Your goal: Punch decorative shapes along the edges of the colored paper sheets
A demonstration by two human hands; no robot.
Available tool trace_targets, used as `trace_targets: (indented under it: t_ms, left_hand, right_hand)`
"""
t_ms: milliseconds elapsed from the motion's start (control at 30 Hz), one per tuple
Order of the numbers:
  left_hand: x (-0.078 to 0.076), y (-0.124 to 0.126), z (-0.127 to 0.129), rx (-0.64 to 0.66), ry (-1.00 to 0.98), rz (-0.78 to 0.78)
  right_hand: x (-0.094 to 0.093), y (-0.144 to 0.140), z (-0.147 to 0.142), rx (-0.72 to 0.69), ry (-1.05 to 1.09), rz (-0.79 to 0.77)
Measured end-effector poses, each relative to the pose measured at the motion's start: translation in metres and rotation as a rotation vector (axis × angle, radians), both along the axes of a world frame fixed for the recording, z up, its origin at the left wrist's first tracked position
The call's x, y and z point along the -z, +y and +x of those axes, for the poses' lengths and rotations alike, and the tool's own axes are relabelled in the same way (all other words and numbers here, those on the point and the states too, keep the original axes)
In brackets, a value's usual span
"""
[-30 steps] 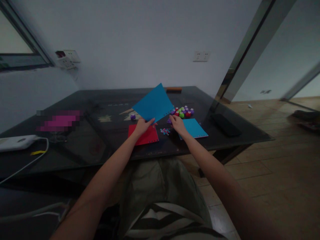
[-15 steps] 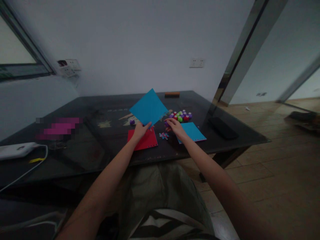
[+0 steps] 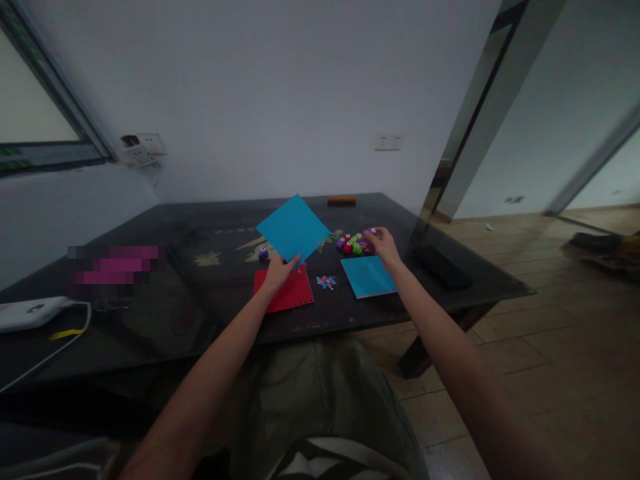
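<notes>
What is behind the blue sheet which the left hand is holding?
Around the sheet, the dark table and parts of a pale pattern show. What lies directly behind it is covered.

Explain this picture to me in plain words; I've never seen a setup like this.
There is no machine here: two bare hands belong to one person, and the camera is worn on that person's head, looking forward and down. That is why the forearms reach in from the bottom.

The left hand holds up a blue sheet by its near corner. The right hand has its fingers at a purple ball beside a cluster of small colored balls with eye-like spots; whether it grips that ball is hard to tell.

On the dark table also lie a red booklet, a second blue sheet or booklet, a pile of small pink, blue and white bits and a lone purple ball.
</notes>
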State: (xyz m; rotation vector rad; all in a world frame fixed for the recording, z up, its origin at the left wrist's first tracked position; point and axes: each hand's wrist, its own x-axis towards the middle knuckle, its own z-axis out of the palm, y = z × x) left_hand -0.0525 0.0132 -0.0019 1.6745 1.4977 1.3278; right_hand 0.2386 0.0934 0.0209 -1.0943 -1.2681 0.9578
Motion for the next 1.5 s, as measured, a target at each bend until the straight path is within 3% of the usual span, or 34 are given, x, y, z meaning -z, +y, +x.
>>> trace_targets:
  t_ms: [133,267,400,667,1100,1267,1367,1500]
  left_hand:
    - [-0.005,-0.003,0.002,0.005,0.053,0.011]
    - [-0.011,-0.007,0.005,0.004,0.026,-0.019]
    - [-0.009,-0.005,0.006,-0.001,0.016,-0.04]
    - [-0.002,-0.003,0.004,0.025,0.008,-0.058]
    - [-0.003,-0.005,0.005,0.038,0.003,-0.057]
    - [-0.003,-0.006,0.007,0.148,-0.05,-0.091]
    - [0.0,-0.005,0.007,0.2,-0.052,-0.111]
    - [0.002,-0.006,0.008,0.233,-0.038,-0.133]
  right_hand:
    - [0.006,0.028,0.041,0.206,-0.19,-0.042]
    - [0.019,0.041,0.066,0.361,-0.611,-0.071]
    - [0.028,0.04,0.065,0.348,-0.877,-0.089]
    - [0.024,0.036,0.045,0.315,-1.006,-0.088]
    - [0.027,0.036,0.034,0.293,-0.945,-0.03]
    - [0.017,0.028,0.035,0.326,-0.827,0.098]
    - [0.009,0.02,0.022,0.194,-0.631,0.179]
    - [0.006,0.007,-0.01,-0.173,-0.259,0.103]
